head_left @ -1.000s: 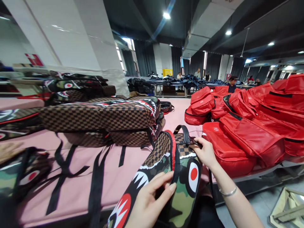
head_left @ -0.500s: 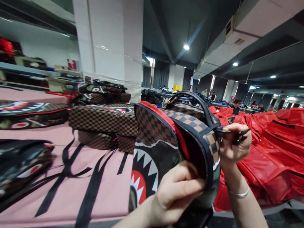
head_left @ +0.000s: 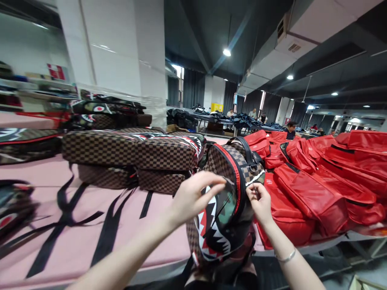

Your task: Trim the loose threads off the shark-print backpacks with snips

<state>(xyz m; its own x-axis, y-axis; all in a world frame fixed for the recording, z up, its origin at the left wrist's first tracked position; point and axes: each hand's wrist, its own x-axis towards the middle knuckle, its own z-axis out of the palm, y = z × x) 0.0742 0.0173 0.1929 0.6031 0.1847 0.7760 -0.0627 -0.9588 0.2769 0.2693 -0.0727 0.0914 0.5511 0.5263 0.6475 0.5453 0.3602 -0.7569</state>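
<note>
A checkered backpack [head_left: 222, 209] with a shark-mouth print stands upright at the table's front edge, its black handle on top and a red-lined zipper band curving down its side. My left hand [head_left: 198, 193] is over the printed front, thumb and fingers apart, with nothing seen between them. On the bag's right side, my right hand [head_left: 259, 199] has its fingers curled close to the zipper band below the handle. What those fingers pinch is too small to make out.
Checkered bags [head_left: 130, 151] lie in rows on the pink tabletop [head_left: 151, 237], with black straps hanging across it. Red bags [head_left: 320, 189] are heaped at the right. Behind stand a white pillar [head_left: 115, 52] and a distant person [head_left: 290, 131].
The backpack now sits lower and farther from the camera, its opening no longer held wide. My left hand has come off its edge and opened; my right hand has moved down from the handle area.
</note>
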